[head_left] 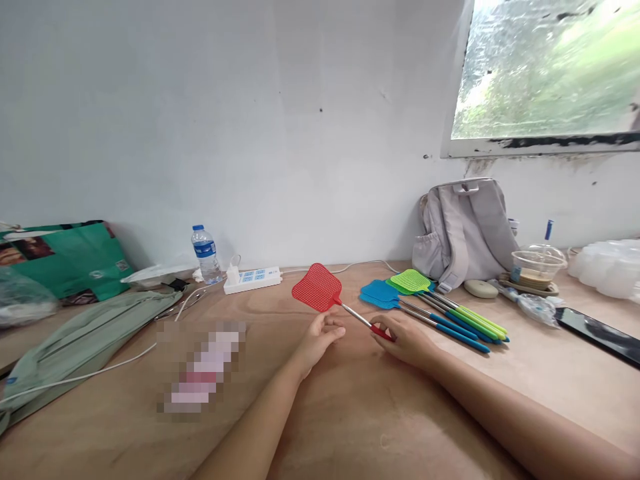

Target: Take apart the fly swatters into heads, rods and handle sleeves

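A red fly swatter (317,287) lies across the middle of the wooden table (350,413), its mesh head pointing up and left. My right hand (407,339) is closed round its red handle. My left hand (320,337) rests just left of the metal shaft, fingers loosely curled, with nothing in it that I can see. To the right of the red swatter lie several blue swatters (381,294) and green swatters (411,281), side by side, handles pointing right.
A grey backpack (465,230) leans on the wall at the back right, next to a plastic cup (536,265) and a dark phone (597,332). At the back left are a water bottle (205,253), a white power strip (253,279), a green bag (65,257) and grey-green cloth (85,340).
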Demonstrator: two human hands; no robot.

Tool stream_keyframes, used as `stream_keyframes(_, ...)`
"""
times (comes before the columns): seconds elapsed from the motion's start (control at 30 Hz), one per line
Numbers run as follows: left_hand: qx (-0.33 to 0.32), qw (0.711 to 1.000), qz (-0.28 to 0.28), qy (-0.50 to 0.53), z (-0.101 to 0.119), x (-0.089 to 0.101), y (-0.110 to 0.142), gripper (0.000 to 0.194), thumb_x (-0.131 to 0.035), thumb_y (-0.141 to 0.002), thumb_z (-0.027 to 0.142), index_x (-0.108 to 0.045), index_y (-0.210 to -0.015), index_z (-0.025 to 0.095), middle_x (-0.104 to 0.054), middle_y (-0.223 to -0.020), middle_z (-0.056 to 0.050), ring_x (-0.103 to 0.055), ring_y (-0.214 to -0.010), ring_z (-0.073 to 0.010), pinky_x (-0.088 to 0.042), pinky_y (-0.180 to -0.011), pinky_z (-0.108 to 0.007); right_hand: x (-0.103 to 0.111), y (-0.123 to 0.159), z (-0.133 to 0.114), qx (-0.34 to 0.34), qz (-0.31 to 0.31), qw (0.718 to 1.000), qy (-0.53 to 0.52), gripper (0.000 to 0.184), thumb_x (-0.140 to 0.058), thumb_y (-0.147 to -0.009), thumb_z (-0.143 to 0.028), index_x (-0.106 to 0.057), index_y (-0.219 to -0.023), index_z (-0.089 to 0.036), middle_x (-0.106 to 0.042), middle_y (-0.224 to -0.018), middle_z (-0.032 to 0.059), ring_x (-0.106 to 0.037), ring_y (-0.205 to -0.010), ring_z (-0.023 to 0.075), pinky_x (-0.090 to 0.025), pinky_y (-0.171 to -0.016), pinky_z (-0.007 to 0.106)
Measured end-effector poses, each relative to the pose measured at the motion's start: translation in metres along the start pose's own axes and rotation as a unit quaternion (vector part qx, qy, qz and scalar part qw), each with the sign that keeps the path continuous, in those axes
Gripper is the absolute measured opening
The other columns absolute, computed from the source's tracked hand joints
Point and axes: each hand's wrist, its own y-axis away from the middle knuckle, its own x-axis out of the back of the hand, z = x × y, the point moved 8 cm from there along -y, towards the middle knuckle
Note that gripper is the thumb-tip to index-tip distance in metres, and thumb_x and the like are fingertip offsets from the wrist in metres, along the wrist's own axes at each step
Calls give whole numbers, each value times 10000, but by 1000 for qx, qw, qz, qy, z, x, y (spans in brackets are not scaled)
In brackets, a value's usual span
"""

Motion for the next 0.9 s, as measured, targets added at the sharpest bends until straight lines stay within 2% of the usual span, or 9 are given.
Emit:
stream_keyframes(0.07,4,998,58,-31,-1,16,-4,324,-650,-640,209,-550,-946,171,-572,-817,-6,-549,-603,-89,-433,-592,-229,13,-2,18,-25,16,998,57,230,-435,-826,-323,-580,-969,-217,-668,-827,45,-595,-694,155,-412,-600,243)
stream_keyframes(0.2,-1,980,178,-83,-3,54,-11,159,-560,-662,201,-500,-806,172,-505,-723,24,-453,-495,-60,-372,-489,-197,45,7,74,-149,36,979,134,207,-483,-814,-395,-606,-904,-255,-668,-759,10,-584,-595,144,-387,-510,232)
stream_keyframes(0.27,-7,970,221,-104,-3,68,-13,128,-524,-663,195,-481,-783,178,-498,-730,24,-432,-486,-59,-363,-477,-195,60,17,99,-203,52,964,161,217,-483,-827,-407,-619,-871,-244,-662,-796,22,-582,-618,138,-423,-547,239)
stream_keyframes(0.4,-17,952,266,-149,-1,82,-14,98,-485,-666,203,-461,-759,186,-510,-736,21,-442,-488,-70,-373,-477,-203,85,36,124,-247,80,947,188,232,-476,-870,-314,-558,-1056,-203,-564,-1096,65,-566,-903,170,-478,-766,339)
stream_keyframes(0.5,-20,939,276,-202,3,85,-14,96,-470,-679,213,-460,-771,189,-528,-731,11,-489,-528,-98,-393,-493,-219,93,40,127,-252,83,946,187,257,-489,-867,-291,-526,-1106,-201,-527,-1149,67,-548,-960,180,-474,-799,367)
stream_keyframes(0.67,-38,903,252,-345,12,74,-8,62,-440,-711,185,-457,-769,199,-546,-736,-5,-548,-661,-144,-407,-597,-243,70,24,100,-226,70,958,164,201,-477,-862,-320,-588,-985,-207,-608,-991,34,-580,-819,143,-471,-706,281)
stream_keyframes(0.77,-44,873,187,-449,11,49,0,33,-448,-729,211,-481,-728,209,-549,-639,4,-552,-636,-169,-386,-612,-268,28,7,54,-147,26,983,111,156,-465,-814,-257,-616,-844,-231,-649,-732,-14,-579,-665,122,-382,-589,221)
stream_keyframes(0.83,-49,846,138,-512,8,28,7,68,-484,-726,251,-502,-676,209,-576,-630,-13,-569,-678,-197,-379,-650,-290,-9,-2,16,-76,-47,992,90,112,-492,-758,-231,-602,-771,-213,-644,-672,-6,-575,-653,137,-336,-569,226)
stream_keyframes(0.9,-55,820,100,-561,4,8,12,99,-497,-732,273,-530,-671,203,-620,-705,-46,-582,-766,-221,-374,-705,-307,-36,-7,-12,-64,-95,989,94,138,-471,-764,-259,-592,-748,-195,-658,-695,22,-578,-629,151,-292,-528,237)
